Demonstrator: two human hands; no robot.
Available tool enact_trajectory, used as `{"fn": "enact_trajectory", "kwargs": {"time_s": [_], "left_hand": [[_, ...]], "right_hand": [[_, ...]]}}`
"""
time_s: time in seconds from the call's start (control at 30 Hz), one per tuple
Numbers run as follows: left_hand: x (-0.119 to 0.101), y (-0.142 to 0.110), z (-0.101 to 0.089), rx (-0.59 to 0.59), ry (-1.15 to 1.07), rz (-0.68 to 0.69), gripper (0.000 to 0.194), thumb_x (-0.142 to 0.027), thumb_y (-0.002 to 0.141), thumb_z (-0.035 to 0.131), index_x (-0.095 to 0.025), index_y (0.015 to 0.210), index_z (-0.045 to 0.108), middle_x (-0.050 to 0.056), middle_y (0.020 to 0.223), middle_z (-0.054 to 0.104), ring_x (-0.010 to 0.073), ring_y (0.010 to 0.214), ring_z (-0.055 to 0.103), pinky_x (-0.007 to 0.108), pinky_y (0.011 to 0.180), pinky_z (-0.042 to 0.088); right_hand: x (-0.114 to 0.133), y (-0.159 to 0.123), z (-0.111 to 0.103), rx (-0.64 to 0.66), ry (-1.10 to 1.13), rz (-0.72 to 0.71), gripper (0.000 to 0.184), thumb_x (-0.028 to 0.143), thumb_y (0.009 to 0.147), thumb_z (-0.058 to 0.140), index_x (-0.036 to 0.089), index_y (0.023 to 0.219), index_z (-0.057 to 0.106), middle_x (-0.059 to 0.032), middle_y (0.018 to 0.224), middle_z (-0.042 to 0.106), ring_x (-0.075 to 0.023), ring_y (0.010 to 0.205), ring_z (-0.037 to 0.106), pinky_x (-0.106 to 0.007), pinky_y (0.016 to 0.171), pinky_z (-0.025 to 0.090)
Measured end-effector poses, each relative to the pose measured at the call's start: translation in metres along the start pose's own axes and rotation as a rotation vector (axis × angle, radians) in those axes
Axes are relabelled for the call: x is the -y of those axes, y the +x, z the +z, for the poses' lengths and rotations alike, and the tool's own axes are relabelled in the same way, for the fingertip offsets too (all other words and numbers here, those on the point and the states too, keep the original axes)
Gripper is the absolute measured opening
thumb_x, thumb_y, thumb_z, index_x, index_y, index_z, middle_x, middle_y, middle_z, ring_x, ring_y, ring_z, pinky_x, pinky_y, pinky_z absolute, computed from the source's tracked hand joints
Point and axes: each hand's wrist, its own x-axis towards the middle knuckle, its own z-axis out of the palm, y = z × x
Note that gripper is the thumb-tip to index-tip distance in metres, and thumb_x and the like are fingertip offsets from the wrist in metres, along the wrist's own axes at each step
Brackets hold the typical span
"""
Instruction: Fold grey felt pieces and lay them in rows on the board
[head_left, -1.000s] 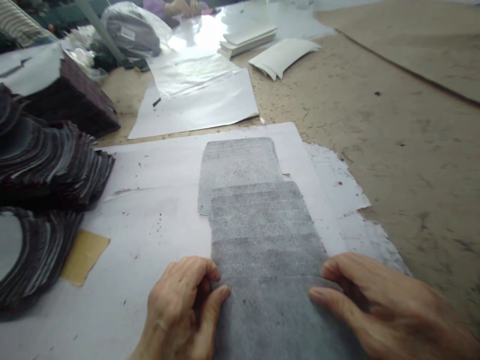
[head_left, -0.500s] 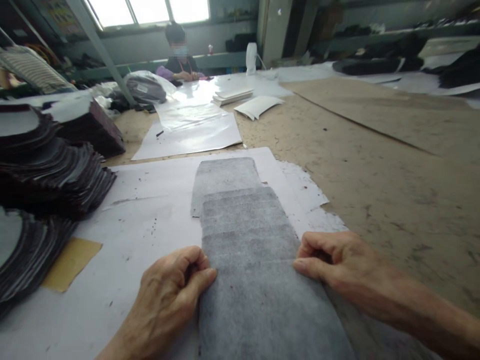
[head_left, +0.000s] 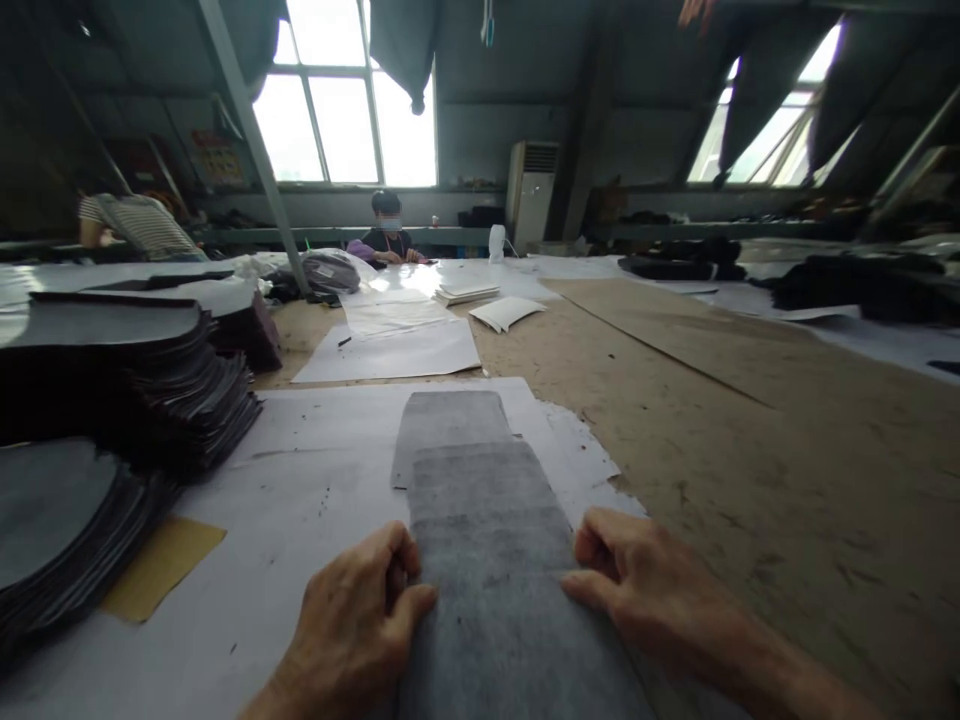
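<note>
The left hand [head_left: 360, 620] and right hand [head_left: 645, 590], fingers curled, pinch opposite side edges of the nearest grey felt sheet [head_left: 510, 610], steadying it atop overlapped sheets on white paper [head_left: 315, 490] covering the desk [head_left: 750, 450].

Bare brown tabletop [head_left: 750, 480] open to the right, dark stacked sheets [head_left: 135, 390] blocking the left

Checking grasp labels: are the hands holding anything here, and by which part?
Both hold the nearest grey felt sheet by its side edges: left hand pinches the left edge, right hand the right. It lies flat on the white paper.
</note>
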Motion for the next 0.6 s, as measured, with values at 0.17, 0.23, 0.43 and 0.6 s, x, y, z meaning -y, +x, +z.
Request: {"fn": "enact_trajectory", "kwargs": {"time_s": [0.17, 0.23, 0.43, 0.6], "left_hand": [[-0.003, -0.001, -0.001, -0.048, -0.049, -0.062, 0.017, -0.02, 0.068, 0.053, -0.022, 0.083, 0.044, -0.003, 0.075, 0.055, 0.0138, 0.067, 0.053, 0.026, 0.065, 0.036], [-0.002, -0.001, -0.002, -0.041, -0.07, -0.067, 0.019, -0.019, 0.068, 0.052, -0.022, 0.084, 0.043, -0.002, 0.079, 0.055, 0.0144, 0.07, 0.054, 0.026, 0.068, 0.036], [0.001, 0.002, 0.0, -0.028, -0.134, -0.065, 0.021, -0.02, 0.066, 0.05, -0.022, 0.086, 0.041, -0.001, 0.081, 0.055, 0.0158, 0.075, 0.054, 0.028, 0.072, 0.037], [0.003, 0.002, 0.002, -0.042, -0.169, -0.08, 0.025, -0.021, 0.065, 0.05, -0.023, 0.088, 0.04, 0.0, 0.083, 0.055, 0.0166, 0.079, 0.054, 0.028, 0.074, 0.037]], "right_hand": [[0.005, 0.04, -0.009, -0.131, 0.062, -0.063, 0.02, 0.029, 0.068, 0.062, 0.019, 0.084, 0.061, -0.003, 0.089, 0.064, -0.0166, 0.08, 0.057, -0.027, 0.069, 0.042], [0.008, 0.065, -0.007, -0.127, 0.062, -0.109, 0.033, 0.026, 0.069, 0.064, 0.019, 0.1, 0.059, -0.0044, 0.104, 0.062, -0.0166, 0.089, 0.056, -0.027, 0.075, 0.042], [0.01, 0.124, 0.004, 0.021, 0.007, -0.166, 0.028, 0.032, 0.082, 0.058, 0.015, 0.105, 0.056, -0.0055, 0.105, 0.059, -0.0173, 0.091, 0.057, -0.037, 0.079, 0.046], [0.014, 0.137, 0.001, 0.069, -0.055, -0.182, 0.025, 0.032, 0.085, 0.055, 0.015, 0.103, 0.056, -0.0055, 0.106, 0.057, -0.0177, 0.092, 0.056, -0.039, 0.08, 0.047]]}}
